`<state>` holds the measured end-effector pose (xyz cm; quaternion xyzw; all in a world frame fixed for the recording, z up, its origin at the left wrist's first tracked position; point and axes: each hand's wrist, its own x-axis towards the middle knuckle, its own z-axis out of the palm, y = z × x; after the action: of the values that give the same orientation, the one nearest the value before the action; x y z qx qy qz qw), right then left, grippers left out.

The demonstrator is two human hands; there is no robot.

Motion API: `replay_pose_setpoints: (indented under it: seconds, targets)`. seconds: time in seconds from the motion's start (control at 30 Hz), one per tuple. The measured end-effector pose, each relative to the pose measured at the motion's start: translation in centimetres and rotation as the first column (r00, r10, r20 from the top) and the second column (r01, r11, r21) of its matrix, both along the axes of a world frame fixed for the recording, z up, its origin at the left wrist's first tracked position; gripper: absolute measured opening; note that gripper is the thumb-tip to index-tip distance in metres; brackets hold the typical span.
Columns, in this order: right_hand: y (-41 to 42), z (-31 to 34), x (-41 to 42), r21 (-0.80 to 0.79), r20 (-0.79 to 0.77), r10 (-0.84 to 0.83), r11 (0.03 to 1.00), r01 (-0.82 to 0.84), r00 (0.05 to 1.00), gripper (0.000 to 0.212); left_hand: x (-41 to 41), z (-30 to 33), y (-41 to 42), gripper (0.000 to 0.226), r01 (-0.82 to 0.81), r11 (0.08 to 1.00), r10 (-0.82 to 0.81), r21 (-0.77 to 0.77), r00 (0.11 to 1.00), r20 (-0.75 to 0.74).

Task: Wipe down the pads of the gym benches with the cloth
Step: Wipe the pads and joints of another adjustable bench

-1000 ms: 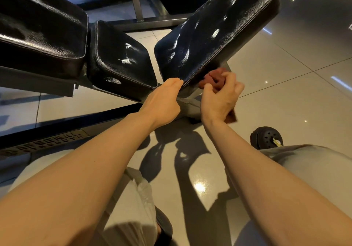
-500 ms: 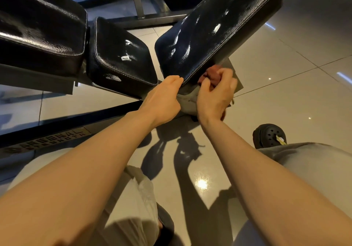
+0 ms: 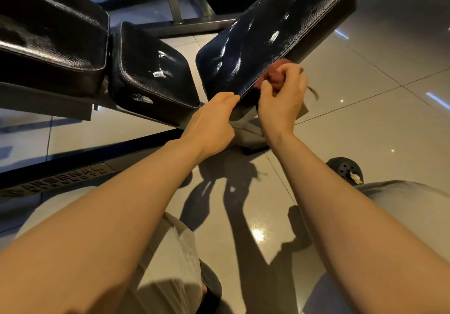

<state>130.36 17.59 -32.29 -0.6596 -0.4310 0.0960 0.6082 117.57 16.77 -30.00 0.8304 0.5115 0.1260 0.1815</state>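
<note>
A long black bench pad (image 3: 275, 28) slopes up to the right. My right hand (image 3: 280, 97) grips a bunched reddish-brown cloth (image 3: 274, 76) and presses it against the pad's right side edge near its lower end. My left hand (image 3: 211, 123) holds the pad's lower corner, its fingertips hidden under the edge. Two more black pads belong to a second bench on the left: a small seat pad (image 3: 153, 75) and a large back pad (image 3: 48, 38).
A grey metal frame (image 3: 248, 131) carries the pad just below my hands. A dark base rail with a nameplate (image 3: 56, 179) runs along the floor at left. A black shoe (image 3: 345, 170) stands on the glossy tiled floor (image 3: 365, 119) at right.
My right hand has slid the cloth up along the pad's side edge, away from the lower corner. My left hand has stayed at the corner.
</note>
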Motion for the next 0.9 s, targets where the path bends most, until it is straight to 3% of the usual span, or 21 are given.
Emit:
replay_pose_setpoints:
  seconds: [0.07,0.13,0.2,0.3,0.37,0.53,0.67,0.73,0.8,0.9]
  targets:
    - [-0.5,-0.9,-0.5,-0.137,0.088,0.166,0.979,-0.153,0.982,0.019,0.3,0.2,-0.2,0.065,0.018,1.000,-0.018,0.003,0.999,0.028]
    - [-1.4,-1.8,-1.2,-0.217,0.070,0.290,0.938,-0.269,0.954,0.023,0.5,0.4,-0.4,0.055,0.015,1.000,-0.016,0.001,0.998,0.058]
    - [-1.6,-1.4,-1.0,-0.137,0.011,0.204,0.970,-0.201,0.979,0.021,0.5,0.4,-0.4,0.051,0.004,1.000,-0.004,-0.005,0.997,0.073]
    - [0.0,0.5,1.3,-0.008,-0.095,-0.077,0.997,0.076,0.993,0.018,0.2,0.2,-0.4,0.056,0.019,1.000,-0.018,-0.010,0.999,0.049]
    - [1.2,1.3,2.7,-0.010,-0.107,-0.115,0.993,0.115,0.987,0.021,-0.3,0.0,-0.4,0.060,0.017,1.000,-0.017,-0.023,1.000,0.000]
    - [0.4,-1.6,0.2,-0.145,0.048,0.066,0.988,-0.058,0.997,0.020,-0.6,-0.1,-0.2,0.061,0.001,0.999,-0.002,-0.034,1.000,-0.030]
    - [-1.6,-2.9,-1.2,-0.297,0.006,0.345,0.897,-0.328,0.939,0.036,0.3,0.3,-0.3,0.054,-0.041,0.999,0.041,-0.011,0.999,-0.020]
    - [-1.6,-1.8,-0.3,-0.264,-0.003,0.261,0.931,-0.252,0.965,0.027,0.5,0.4,-0.3,0.053,-0.043,0.999,0.043,-0.013,0.999,-0.018]
    - [-1.3,-0.4,0.9,-0.094,-0.072,0.031,0.995,-0.038,0.997,0.011,0.3,0.2,-0.2,0.059,-0.034,0.999,0.033,-0.021,0.999,-0.020]
    - [0.0,1.5,2.9,0.054,-0.175,-0.100,0.992,0.111,0.979,0.024,-0.3,-0.2,-0.1,0.062,-0.035,0.999,0.034,-0.032,0.999,-0.026]
